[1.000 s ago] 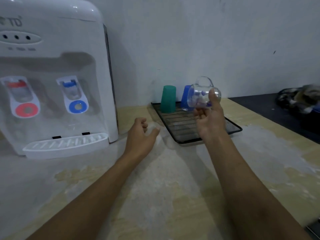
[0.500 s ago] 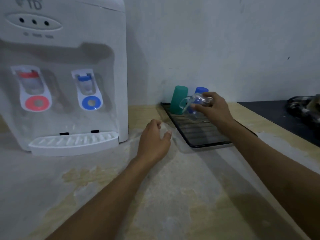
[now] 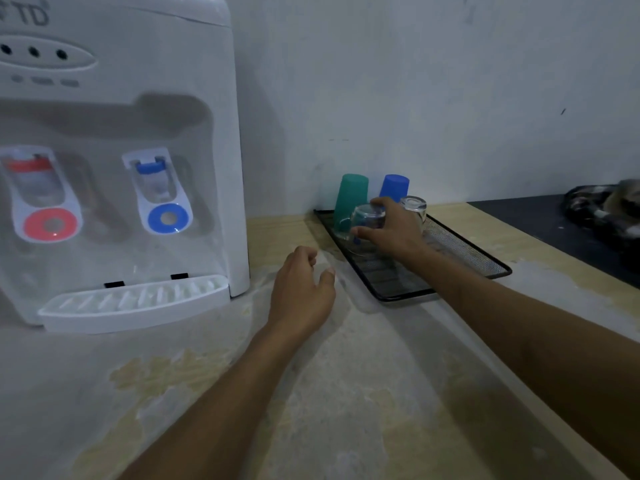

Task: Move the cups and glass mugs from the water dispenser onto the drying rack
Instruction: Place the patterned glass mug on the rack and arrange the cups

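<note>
Glass mug (image 3: 367, 226) sits upside-down on drying rack (image 3: 464, 247), right-hand fingers (image 3: 381, 203) wrapping it.

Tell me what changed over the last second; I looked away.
The right hand brought the glass mug from up in the air down onto the drying rack, upside down, still gripped. The left hand, green cup and blue cup stayed put.

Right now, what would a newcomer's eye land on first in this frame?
The white water dispenser fills the left side, its red and blue taps above an empty drip tray. Right of it, the right hand sets a glass mug upside down on the black mesh drying rack, beside an inverted green cup, blue cup and second glass mug.
</note>
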Motion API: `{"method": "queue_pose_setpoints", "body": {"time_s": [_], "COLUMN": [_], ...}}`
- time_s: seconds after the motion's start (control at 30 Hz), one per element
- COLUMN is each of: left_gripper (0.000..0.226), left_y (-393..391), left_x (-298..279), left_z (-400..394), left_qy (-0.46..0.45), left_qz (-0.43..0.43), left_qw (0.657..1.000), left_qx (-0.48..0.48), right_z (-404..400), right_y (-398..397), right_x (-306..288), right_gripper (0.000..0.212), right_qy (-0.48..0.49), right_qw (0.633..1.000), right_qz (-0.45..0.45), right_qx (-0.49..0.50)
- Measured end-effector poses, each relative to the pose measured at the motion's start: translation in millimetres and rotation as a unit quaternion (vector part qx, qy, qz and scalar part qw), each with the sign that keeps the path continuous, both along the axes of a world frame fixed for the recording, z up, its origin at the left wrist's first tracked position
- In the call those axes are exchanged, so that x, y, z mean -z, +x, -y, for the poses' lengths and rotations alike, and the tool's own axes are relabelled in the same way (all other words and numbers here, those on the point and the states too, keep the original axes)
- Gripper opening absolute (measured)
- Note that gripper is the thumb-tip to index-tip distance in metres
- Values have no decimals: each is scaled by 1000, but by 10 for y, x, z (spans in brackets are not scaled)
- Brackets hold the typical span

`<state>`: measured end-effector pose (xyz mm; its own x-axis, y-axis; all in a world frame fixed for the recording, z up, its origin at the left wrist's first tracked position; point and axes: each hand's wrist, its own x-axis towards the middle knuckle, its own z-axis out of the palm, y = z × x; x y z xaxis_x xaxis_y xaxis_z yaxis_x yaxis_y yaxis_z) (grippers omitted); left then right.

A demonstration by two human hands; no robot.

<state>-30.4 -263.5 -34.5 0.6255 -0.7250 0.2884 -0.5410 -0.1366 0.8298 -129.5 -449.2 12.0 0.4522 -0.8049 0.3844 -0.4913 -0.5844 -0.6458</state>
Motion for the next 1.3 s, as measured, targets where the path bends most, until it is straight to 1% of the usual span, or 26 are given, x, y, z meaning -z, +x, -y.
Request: {"method": "queue_pose_setpoints", "body": {"time_s": [0.3,0.37,0.4,0.43,0.5,0.53,0.57,0.6,0.67,0.7,0.83,1.03,1.17,1.3], "left_gripper": [39,40,40,41,42,43,43,43,43,43,45,43,43,43], "left_y": [-13,-17,-20,-19,-24,-24,-27,-28,-33,-34,-34,-35,-40,-45], "left_x": [-21,-22,-22,-24,-26,-29,-32,-34,-34,-38,-37,-38,-36,-41], "left_z": [-26,-37,-42,-42,-39,-40,-40,-41,-49,-51,-59,-56,-59,-56], "left_qy": [3,4,4,3,6,7,8,8,8,7,10,10,8,10], "left_qz": [7,8,8,9,11,12,13,13,12,12,15,23,22,22], "left_qw": [1000,1000,1000,1000,1000,1000,1000,1000,1000,1000,1000,1000,1000,1000], "left_qx": [2,3,4,4,4,4,4,4,3,3,3,1,2,2], "right_z": [75,91,110,139,221,284,354,448,602,660,749,831,883,914], "right_y": [-94,-115,-136,-155,-225,-264,-301,-332,-379,-397,-427,-388,-370,-371], "right_x": [-24,-56,-83,-121,-236,-300,-359,-396,-422,-419,-359,-217,-158,-144], "right_gripper": [83,85,84,79,60,51,46,45,48,48,54,58,60,62], "right_qy": [-26,-57,-90,-135,-222,-241,-233,-209,-137,-108,-41,-78,-88,-66], "right_qw": [998,996,994,989,972,966,965,966,970,972,982,986,986,985], "right_qz": [-57,-71,-66,-56,-46,-59,-84,-117,-177,-192,-179,-127,-119,-129], "right_qx": [7,10,18,31,64,78,89,95,94,86,31,72,84,93]}}
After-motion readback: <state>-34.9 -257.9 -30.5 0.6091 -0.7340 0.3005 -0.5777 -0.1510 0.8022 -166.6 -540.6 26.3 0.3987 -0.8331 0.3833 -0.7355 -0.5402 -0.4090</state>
